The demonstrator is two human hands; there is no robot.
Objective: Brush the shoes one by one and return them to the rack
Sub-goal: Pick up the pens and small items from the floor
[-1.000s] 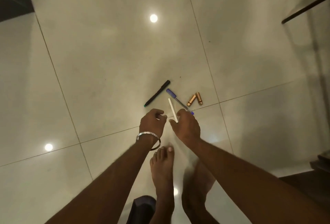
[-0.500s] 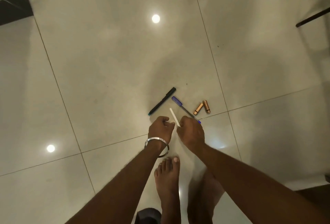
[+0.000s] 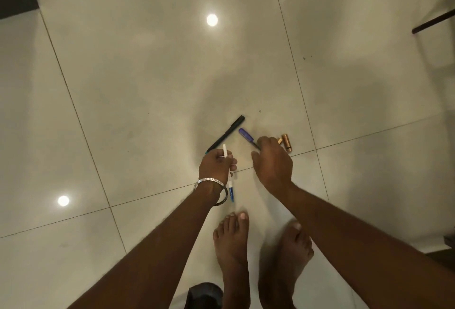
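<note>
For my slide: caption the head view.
Left hand holds a white pen; right hand reaches the purple pen.

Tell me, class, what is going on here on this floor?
A barefoot person bends over a tiled floor, picking up small things. The left hand holds a white pen with a blue end. The right hand reaches down onto a purple pen, though whether its grip has closed is hidden. A black pen and two copper-coloured batteries lie on the floor beside them. No shoes, brush or rack are in view.
</note>
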